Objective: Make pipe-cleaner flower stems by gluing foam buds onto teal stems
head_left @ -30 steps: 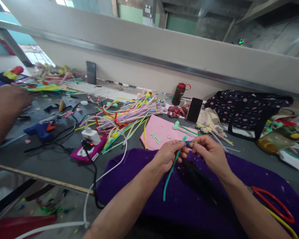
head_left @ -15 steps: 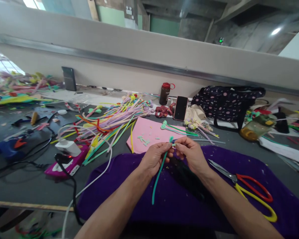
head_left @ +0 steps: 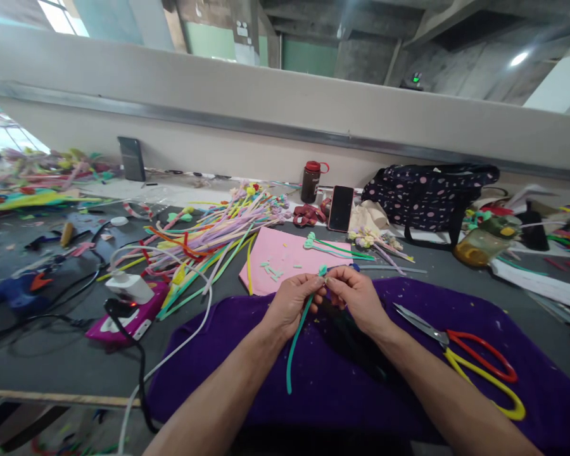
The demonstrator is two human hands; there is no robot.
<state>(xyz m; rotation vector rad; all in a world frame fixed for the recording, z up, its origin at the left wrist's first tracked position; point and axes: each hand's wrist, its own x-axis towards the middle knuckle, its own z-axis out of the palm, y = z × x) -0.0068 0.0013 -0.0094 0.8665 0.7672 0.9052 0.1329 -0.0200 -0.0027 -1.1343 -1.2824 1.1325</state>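
My left hand (head_left: 294,303) is closed in a pinch around a green pipe cleaner (head_left: 292,361), whose long stem hangs down over the purple cloth (head_left: 266,405). At its top, a small green curled bud (head_left: 322,270) shows above the fingers. Thumb and fingers of my right hand (head_left: 354,294) are pinched close against that top end, fingertips meeting those of the left hand. A short light green pipe cleaner piece between them is mostly covered by the fingers. Beyond the hands, cut light green bits (head_left: 272,272) and finished-looking green stems (head_left: 332,244) lie on a pink sheet (head_left: 259,253).
Large scissors (head_left: 449,342) with red and yellow handles lie spread on the cloth at right. A pink power strip (head_left: 142,316) with a white cable sits left, near a blue glue gun (head_left: 19,291). Bundled pipe cleaners (head_left: 223,228), a phone (head_left: 341,208) and a bottle (head_left: 310,182) stand behind.
My right hand has moved in against the left, and the light green piece between the fingertips is now mostly covered. The view has shifted slightly.
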